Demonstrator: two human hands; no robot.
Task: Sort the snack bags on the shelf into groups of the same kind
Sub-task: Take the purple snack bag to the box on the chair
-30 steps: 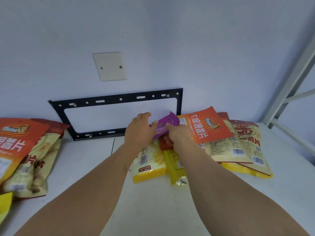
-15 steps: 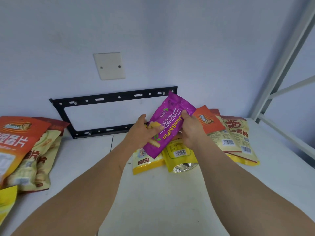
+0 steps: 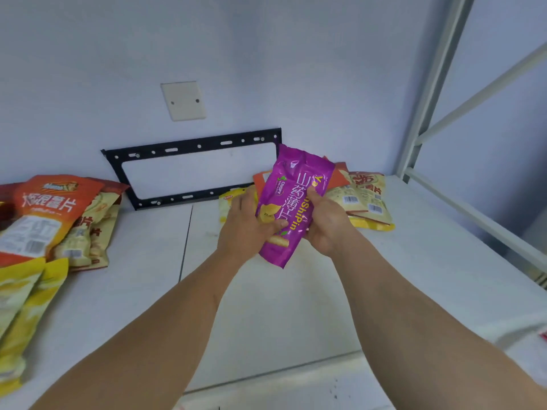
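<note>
The shelf (image 3: 296, 306) carries two heaps of snack bags: an orange, cream and yellow stack (image 3: 50, 232) at the far left, and a mixed pile (image 3: 364, 199) at the back right against the wall, beside the black bracket (image 3: 189, 170). A second ago the purple bag (image 3: 291, 202) was only a corner poking out from under that right pile, my fingers digging for it. Now it is out and lifted clear above the shelf, tilted, label toward me. My left hand (image 3: 248, 226) wraps its lower left edge, thumb pressed across the front; my right hand (image 3: 325, 223) grips the right edge, thumb on the print. Both grips are pinching the bag. I see no other purple bag, so I judge it needs a spot of its own, likely the bare middle of the shelf.
</note>
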